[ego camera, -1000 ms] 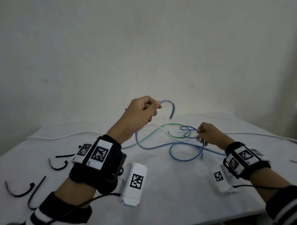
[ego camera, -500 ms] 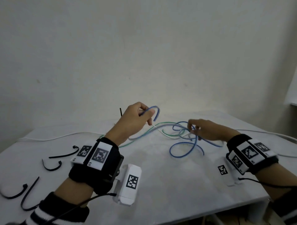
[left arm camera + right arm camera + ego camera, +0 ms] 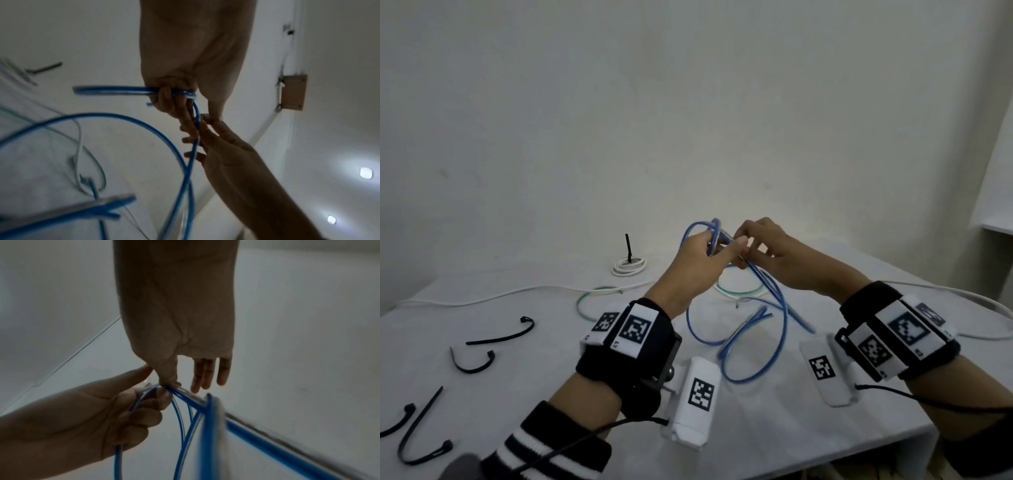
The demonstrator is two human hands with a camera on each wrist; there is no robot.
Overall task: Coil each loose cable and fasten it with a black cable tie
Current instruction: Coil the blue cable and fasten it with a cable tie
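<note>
Both hands meet above the middle of the table. My left hand (image 3: 710, 248) grips a loop of the blue cable (image 3: 779, 310), its fingers curled round the strands (image 3: 174, 95). My right hand (image 3: 748, 245) pinches the same blue cable (image 3: 185, 400) between thumb and forefinger, its other fingers (image 3: 207, 374) straight. The rest of the blue cable hangs in loose loops to the table. A green-and-white cable (image 3: 599, 294) lies loose behind the hands. Several black cable ties (image 3: 500, 337) lie at the left.
A coiled white cable (image 3: 628, 266) with a black tie standing up from it sits at the back. A long white cable (image 3: 493, 297) runs along the back of the white table (image 3: 774, 435) and off to the right. The table's front edge is close to my right forearm.
The hands have risen and come together; the right hand carried a length of blue cable up to the left hand, which now holds a loop. The view tilted down.
</note>
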